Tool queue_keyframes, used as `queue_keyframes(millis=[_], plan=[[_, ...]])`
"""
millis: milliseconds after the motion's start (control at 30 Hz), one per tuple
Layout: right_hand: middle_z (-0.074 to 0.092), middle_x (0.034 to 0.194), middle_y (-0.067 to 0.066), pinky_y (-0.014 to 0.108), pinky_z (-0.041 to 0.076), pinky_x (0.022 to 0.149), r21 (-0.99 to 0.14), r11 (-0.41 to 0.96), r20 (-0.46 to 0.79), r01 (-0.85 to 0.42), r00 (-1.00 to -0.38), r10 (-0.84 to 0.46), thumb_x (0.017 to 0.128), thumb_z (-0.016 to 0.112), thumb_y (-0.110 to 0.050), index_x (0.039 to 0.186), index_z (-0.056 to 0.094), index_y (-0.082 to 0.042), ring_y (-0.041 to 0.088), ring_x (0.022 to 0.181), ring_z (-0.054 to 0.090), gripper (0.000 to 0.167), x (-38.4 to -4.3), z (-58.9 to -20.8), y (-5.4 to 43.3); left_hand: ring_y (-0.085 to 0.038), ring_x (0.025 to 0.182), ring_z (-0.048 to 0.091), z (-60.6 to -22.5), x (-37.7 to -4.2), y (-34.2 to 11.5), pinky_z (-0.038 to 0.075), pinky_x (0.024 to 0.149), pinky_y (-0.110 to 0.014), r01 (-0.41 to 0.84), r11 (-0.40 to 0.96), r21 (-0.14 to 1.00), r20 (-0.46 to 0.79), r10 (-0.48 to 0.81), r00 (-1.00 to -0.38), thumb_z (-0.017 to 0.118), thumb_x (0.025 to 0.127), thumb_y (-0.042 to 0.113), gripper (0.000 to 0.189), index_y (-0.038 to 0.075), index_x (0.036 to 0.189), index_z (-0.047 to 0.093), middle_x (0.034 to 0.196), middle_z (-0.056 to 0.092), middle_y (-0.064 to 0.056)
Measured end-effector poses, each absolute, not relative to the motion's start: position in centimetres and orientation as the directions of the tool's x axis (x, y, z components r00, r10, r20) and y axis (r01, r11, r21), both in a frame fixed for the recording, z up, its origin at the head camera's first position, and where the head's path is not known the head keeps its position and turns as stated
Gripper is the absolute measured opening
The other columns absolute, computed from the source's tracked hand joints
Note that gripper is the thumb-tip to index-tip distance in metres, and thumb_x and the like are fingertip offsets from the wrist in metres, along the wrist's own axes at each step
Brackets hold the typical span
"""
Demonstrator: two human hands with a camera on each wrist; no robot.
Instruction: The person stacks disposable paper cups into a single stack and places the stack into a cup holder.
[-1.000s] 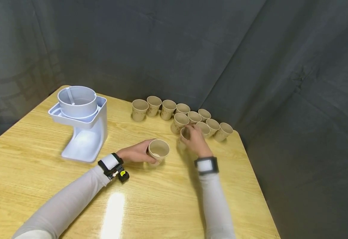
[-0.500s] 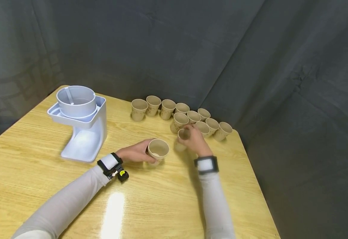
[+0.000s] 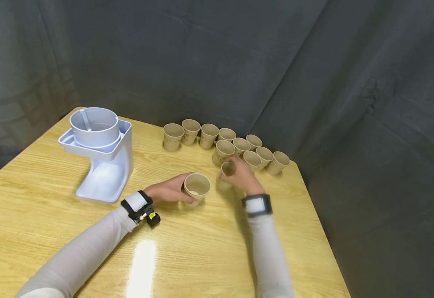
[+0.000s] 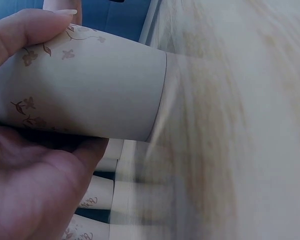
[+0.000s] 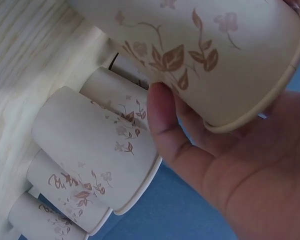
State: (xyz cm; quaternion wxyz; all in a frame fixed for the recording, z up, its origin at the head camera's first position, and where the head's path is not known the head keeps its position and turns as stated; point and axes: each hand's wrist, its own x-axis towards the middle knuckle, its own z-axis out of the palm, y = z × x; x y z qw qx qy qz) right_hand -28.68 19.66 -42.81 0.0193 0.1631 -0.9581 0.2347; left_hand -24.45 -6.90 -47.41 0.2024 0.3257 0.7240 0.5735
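Observation:
My left hand (image 3: 170, 189) grips a beige paper cup (image 3: 197, 186) from its left side, thumb and fingers curled round it near the rim. In the left wrist view that cup (image 4: 100, 85) shows a brown leaf-and-flower print and its base is close to the tabletop. Farther right, my right hand (image 3: 244, 176) holds another paper cup (image 3: 225, 180) by its upper part. Its print shows in the right wrist view, where the thumb lies along the cup (image 5: 205, 55). Whether either cup touches the table I cannot tell.
Several upright paper cups (image 3: 209, 136) form a bent row along the table's back edge. The nearest (image 3: 224, 153) is just behind my right hand. At the left stands a pale grey stand with a round bowl (image 3: 95, 128) on top. Dark curtains (image 3: 202, 62) hang close behind the table (image 3: 187, 256).
The cup in my right hand has shifted slightly left, away from the row of cups. My left hand and its cup have stayed almost still.

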Motion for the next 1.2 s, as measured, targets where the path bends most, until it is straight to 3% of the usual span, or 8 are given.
queue_keyframes(millis=[267, 500, 700, 933, 1200], plan=[[0.056, 0.122, 0.013, 0.045, 0.045, 0.102, -0.506, 0.807, 0.080, -0.304, -0.948, -0.307, 0.077, 0.077, -0.021, 0.125, 0.048, -0.004, 0.029, 0.115, 0.054, 0.058, -28.5, -42.9, 19.4, -0.028, 0.123, 0.051, -47.3, -24.5, -7.0, 0.037, 0.109, -0.048, 0.263, 0.152, 0.953, 0.084, 0.698, -0.711, 0.080, 0.074, 0.011, 0.072, 0.008, 0.136, 0.045, 0.130, 0.056, -0.012], [0.057, 0.120, 0.013, 0.043, 0.048, 0.096, -0.460, 0.821, 0.082, -0.339, -0.937, -0.341, 0.077, 0.077, -0.022, 0.125, 0.051, -0.002, 0.028, 0.109, 0.055, 0.058, -28.7, -43.1, 19.4, -0.029, 0.122, 0.052, -47.5, -24.6, -7.0, 0.038, 0.109, -0.048, 0.263, 0.133, 0.956, 0.095, 0.705, -0.703, 0.080, 0.073, 0.010, 0.072, 0.008, 0.136, 0.045, 0.129, 0.057, -0.012], [0.053, 0.130, 0.016, 0.045, 0.042, 0.106, -0.453, 0.829, 0.098, -0.329, -0.942, -0.320, 0.080, 0.073, -0.025, 0.131, 0.047, 0.000, 0.031, 0.121, 0.051, 0.063, -28.7, -42.9, 19.9, -0.028, 0.122, 0.052, -47.5, -24.6, -7.0, 0.038, 0.109, -0.047, 0.260, 0.137, 0.956, 0.091, 0.705, -0.703, 0.080, 0.073, 0.011, 0.071, 0.008, 0.136, 0.045, 0.130, 0.057, -0.012], [0.053, 0.129, 0.015, 0.046, 0.042, 0.106, -0.506, 0.805, 0.163, -0.310, -0.951, -0.263, 0.083, 0.070, -0.030, 0.132, 0.045, -0.004, 0.030, 0.122, 0.051, 0.061, -28.3, -41.9, 20.3, -0.027, 0.122, 0.052, -47.6, -24.7, -6.9, 0.039, 0.108, -0.046, 0.270, 0.139, 0.953, 0.095, 0.709, -0.699, 0.079, 0.074, 0.009, 0.070, 0.009, 0.136, 0.046, 0.130, 0.057, -0.011], [0.049, 0.132, 0.011, 0.046, 0.038, 0.109, -0.532, 0.751, 0.308, -0.392, -0.915, -0.260, 0.087, 0.062, -0.031, 0.128, 0.045, -0.008, 0.027, 0.127, 0.046, 0.050, -27.5, -40.5, 19.9, -0.030, 0.123, 0.052, -47.5, -24.6, -7.0, 0.038, 0.109, -0.048, 0.271, 0.138, 0.953, 0.098, 0.706, -0.702, 0.079, 0.074, 0.009, 0.070, 0.007, 0.135, 0.046, 0.130, 0.056, -0.014]])
